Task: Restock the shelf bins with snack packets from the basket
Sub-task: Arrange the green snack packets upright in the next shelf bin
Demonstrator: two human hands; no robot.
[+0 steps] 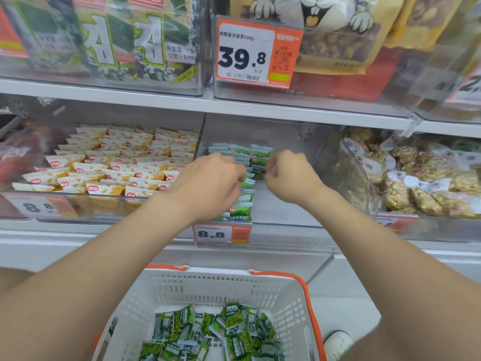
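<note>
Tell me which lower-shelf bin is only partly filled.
The middle bin, holding green packets: its right side is bare, while the yellow-packet bin and the brown-snack bin beside it look full.

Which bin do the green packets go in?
Look at the shelf under the 39.8 tag. The bin sits between the yellow packets and the brown bags. It alone holds green packets, and its right side is bare.
</note>
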